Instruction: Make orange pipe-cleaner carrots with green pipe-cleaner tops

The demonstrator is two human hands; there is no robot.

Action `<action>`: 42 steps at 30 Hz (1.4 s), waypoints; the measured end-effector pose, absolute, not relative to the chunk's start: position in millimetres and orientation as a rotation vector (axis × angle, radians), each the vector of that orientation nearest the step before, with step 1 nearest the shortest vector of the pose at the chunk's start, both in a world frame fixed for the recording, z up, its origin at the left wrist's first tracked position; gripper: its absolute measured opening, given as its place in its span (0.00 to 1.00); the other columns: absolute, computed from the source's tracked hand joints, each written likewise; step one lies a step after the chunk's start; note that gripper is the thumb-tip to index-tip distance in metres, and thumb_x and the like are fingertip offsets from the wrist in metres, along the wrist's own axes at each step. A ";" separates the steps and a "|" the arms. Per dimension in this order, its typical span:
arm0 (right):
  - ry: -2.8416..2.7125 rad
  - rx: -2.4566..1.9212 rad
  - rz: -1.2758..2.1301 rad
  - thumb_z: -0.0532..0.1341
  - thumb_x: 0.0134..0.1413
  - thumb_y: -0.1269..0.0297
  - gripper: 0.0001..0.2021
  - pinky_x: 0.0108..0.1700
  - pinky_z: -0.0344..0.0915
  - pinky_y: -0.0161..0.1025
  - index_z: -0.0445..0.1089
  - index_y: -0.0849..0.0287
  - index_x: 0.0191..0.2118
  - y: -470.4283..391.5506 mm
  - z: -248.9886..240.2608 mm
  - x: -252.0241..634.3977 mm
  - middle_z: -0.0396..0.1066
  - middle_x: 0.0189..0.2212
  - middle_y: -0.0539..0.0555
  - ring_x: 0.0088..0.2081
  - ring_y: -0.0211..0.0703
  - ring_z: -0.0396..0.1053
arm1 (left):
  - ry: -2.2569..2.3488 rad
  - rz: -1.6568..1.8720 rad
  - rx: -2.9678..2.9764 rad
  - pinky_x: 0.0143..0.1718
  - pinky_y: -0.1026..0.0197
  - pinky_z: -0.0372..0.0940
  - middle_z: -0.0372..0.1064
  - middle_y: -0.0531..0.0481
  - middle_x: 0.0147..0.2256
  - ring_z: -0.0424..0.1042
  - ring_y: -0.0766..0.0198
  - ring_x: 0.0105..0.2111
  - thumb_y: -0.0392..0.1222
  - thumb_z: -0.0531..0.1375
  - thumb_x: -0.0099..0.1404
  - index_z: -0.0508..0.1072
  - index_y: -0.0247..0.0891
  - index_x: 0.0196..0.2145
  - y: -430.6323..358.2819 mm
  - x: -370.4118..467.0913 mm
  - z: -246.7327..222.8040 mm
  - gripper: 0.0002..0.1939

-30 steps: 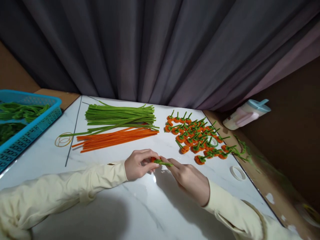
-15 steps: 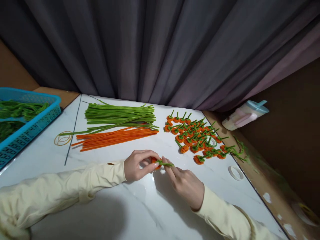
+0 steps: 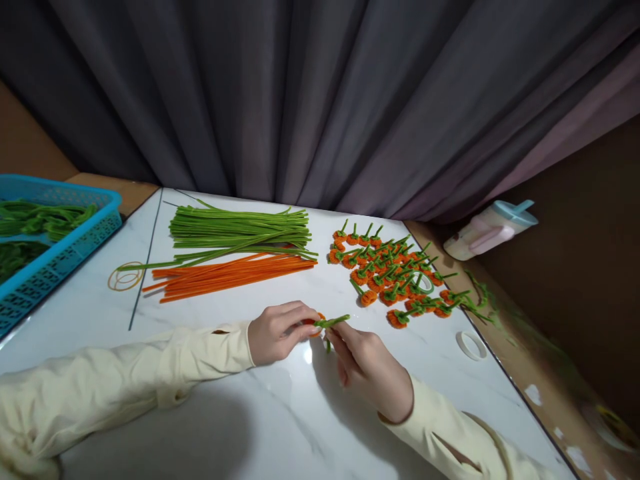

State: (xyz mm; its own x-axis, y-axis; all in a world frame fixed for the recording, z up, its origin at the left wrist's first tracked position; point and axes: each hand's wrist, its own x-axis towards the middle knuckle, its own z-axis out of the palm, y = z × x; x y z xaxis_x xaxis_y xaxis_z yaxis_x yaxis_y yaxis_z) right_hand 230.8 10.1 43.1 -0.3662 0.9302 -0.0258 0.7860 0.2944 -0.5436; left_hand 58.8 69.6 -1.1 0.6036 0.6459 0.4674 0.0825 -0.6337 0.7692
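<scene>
Between the fingertips of my left hand (image 3: 285,331) is a small orange pipe-cleaner ball with a green stem (image 3: 331,322), mostly covered by those fingers. My right hand (image 3: 373,367) is closed at the stem, its fingers pinching the green pipe cleaner. A short green end shows just below the right fingertips. Behind my hands lie a bundle of green pipe cleaners (image 3: 240,228) and a smaller bundle of orange pipe cleaners (image 3: 235,277). Several finished-looking orange balls with green stems (image 3: 397,318) are grouped at the right.
A blue plastic basket (image 3: 95,227) with green pipe cleaners stands at the left. Rubber bands (image 3: 125,277) lie near it. At the right are a white tape roll (image 3: 471,346) and a lidded cup (image 3: 490,230). A dark curtain (image 3: 260,100) hangs behind the table.
My right hand has turned and shifted a little at the stem. The green stem now tilts up to the right, and a short green end shows beneath. My left hand has barely moved.
</scene>
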 end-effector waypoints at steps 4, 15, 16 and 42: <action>-2.195 -1.582 0.804 0.43 0.59 0.70 0.08 0.22 0.60 0.33 0.56 0.59 0.32 9.4 43.0 227.5 0.61 0.14 0.46 0.15 0.37 0.62 | 0.571 0.999 2.137 0.31 0.65 0.64 0.69 0.44 0.31 0.68 0.65 0.30 0.35 0.52 0.63 0.68 0.34 0.38 69.5 58.5 -2.1 0.08; -1.636 -1.591 1.491 0.48 0.58 0.57 0.12 0.15 0.57 0.29 0.59 0.58 0.29 13.2 40.6 230.5 0.61 0.09 0.43 0.11 0.35 0.63 | 0.567 0.970 2.182 0.35 0.64 0.63 0.68 0.44 0.32 0.68 0.65 0.31 0.36 0.50 0.64 0.68 0.35 0.38 70.0 58.7 -5.7 0.08; -1.634 -1.599 1.493 0.48 0.58 0.57 0.12 0.13 0.55 0.28 0.58 0.58 0.28 13.8 40.0 231.0 0.59 0.08 0.42 0.10 0.34 0.61 | 0.568 0.965 2.188 0.35 0.64 0.63 0.68 0.44 0.32 0.68 0.65 0.32 0.36 0.50 0.64 0.68 0.35 0.38 70.3 58.7 -5.4 0.09; -0.956 -1.148 2.175 0.56 0.50 0.56 0.19 0.06 0.48 0.26 0.67 0.69 0.20 29.1 34.9 240.5 0.62 0.07 0.49 0.05 0.30 0.54 | 0.503 0.998 2.219 0.35 0.65 0.66 0.66 0.43 0.35 0.68 0.65 0.34 0.31 0.52 0.61 0.65 0.34 0.41 68.1 60.2 -3.0 0.11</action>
State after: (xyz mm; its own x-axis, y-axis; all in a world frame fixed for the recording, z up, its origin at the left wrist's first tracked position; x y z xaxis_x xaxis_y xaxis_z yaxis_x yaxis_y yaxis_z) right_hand 240.5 29.1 34.9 -0.5211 0.6929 -0.4983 -0.1012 -0.6299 -0.7701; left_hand 60.2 68.1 -3.0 0.6371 0.5697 0.5192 0.0788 -0.7182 0.6914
